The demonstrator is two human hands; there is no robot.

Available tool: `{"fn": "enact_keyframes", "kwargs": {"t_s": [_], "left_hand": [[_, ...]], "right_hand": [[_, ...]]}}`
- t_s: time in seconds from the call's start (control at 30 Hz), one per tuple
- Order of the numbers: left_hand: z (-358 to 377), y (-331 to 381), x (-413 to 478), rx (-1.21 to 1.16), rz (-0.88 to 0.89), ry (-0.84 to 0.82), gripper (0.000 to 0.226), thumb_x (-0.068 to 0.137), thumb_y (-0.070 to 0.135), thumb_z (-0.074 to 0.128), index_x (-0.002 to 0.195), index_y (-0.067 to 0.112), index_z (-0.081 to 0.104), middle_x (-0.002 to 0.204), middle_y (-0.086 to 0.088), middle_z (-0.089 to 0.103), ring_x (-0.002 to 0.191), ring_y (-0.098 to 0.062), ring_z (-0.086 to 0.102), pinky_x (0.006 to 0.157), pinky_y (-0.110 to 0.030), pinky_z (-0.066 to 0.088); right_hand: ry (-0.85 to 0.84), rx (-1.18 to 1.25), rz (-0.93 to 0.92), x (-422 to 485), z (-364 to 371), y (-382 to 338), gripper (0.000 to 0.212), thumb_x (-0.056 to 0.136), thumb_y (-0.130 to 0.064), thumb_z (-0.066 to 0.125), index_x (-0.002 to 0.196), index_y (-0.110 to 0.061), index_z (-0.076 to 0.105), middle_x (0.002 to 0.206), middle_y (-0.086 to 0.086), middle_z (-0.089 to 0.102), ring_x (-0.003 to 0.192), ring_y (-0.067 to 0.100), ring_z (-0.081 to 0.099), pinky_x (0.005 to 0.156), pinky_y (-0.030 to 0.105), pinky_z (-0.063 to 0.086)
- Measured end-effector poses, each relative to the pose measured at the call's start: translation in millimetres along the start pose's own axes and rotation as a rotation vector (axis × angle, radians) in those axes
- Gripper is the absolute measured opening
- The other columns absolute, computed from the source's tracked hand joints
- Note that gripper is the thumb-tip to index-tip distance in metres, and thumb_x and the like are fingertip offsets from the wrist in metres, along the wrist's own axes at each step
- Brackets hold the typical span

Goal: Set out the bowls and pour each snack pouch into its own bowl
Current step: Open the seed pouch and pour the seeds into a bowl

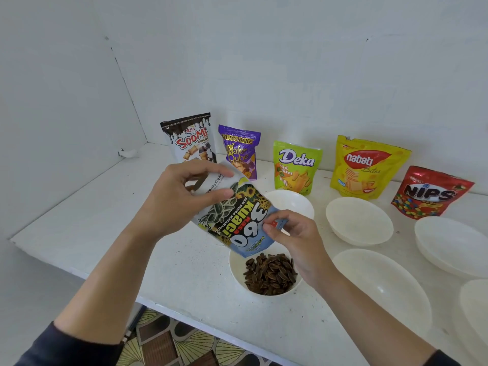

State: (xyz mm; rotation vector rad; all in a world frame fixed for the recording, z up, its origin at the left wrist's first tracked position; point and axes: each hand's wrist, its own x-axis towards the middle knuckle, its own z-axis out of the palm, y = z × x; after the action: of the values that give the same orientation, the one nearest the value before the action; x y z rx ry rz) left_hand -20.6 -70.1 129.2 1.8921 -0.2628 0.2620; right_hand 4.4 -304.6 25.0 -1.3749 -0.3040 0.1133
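Note:
A sunflower seed pouch (235, 217) hangs upside down over a white bowl (237, 273) that holds dark sunflower seeds (269, 273). My left hand (182, 196) grips the pouch's bottom end, now uppermost. My right hand (293, 233) pinches the pouch's lower edge near its mouth. Along the back wall stand a Soomi pouch (190, 138), a purple wafer pouch (239, 149), a green Deka pouch (295, 167), a yellow Nabati pouch (364, 167) and a red Nips pouch (430, 192). Empty white bowls sit behind the held pouch (293, 200), at mid right (359, 220) and near right (380, 283).
A stack of white bowls (451, 244) stands at the far right, with another bowl (475, 305) cut off by the frame edge. All rest on a white table (105, 220) set in a corner of white walls. Patterned floor (169, 339) shows below its front edge.

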Motion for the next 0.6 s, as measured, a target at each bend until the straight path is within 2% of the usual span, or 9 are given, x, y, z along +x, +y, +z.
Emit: {"fn": "enact_keyframes", "kwargs": {"t_s": [0.17,0.37,0.47,0.6], "left_hand": [[2,-3,-3,-0.005,-0.045,0.022,0.023,0.082,0.017,0.081,0.104,0.017,0.075,0.111,-0.003,0.075,0.107,-0.025,0.072,0.071,-0.05,0.065],[1,-7,-7,-0.058,-0.078,0.062,0.021,0.085,0.021,0.077,0.106,0.02,0.073,0.114,-0.006,0.074,0.108,-0.028,0.072,0.069,-0.054,0.064],[2,0,-3,-0.046,-0.024,0.043,0.018,0.084,0.017,0.078,0.101,0.022,0.075,0.11,-0.004,0.075,0.105,-0.023,0.073,0.068,-0.047,0.065],[9,1,1,0.075,0.028,-0.02,0.019,0.084,0.017,0.08,0.102,0.023,0.075,0.113,0.0,0.074,0.107,-0.02,0.072,0.071,-0.036,0.065]], "right_hand": [[0.031,-0.005,-0.016,2,0,-2,0.014,0.088,0.0,0.073,0.086,-0.014,0.072,0.096,0.006,0.075,0.1,0.022,0.069,0.081,0.031,0.058],[0.018,0.002,-0.062,7,-1,-12,0.018,0.087,-0.001,0.074,0.084,-0.018,0.073,0.094,0.002,0.075,0.101,0.023,0.07,0.077,0.029,0.059],[0.008,-0.016,-0.046,7,-2,-10,0.016,0.084,-0.002,0.077,0.082,-0.017,0.071,0.1,0.003,0.076,0.105,0.02,0.07,0.077,0.031,0.059],[0.055,-0.083,-0.006,6,-5,1,0.018,0.079,-0.008,0.084,0.079,-0.019,0.07,0.11,0.012,0.07,0.107,0.021,0.07,0.085,0.044,0.061]]}}
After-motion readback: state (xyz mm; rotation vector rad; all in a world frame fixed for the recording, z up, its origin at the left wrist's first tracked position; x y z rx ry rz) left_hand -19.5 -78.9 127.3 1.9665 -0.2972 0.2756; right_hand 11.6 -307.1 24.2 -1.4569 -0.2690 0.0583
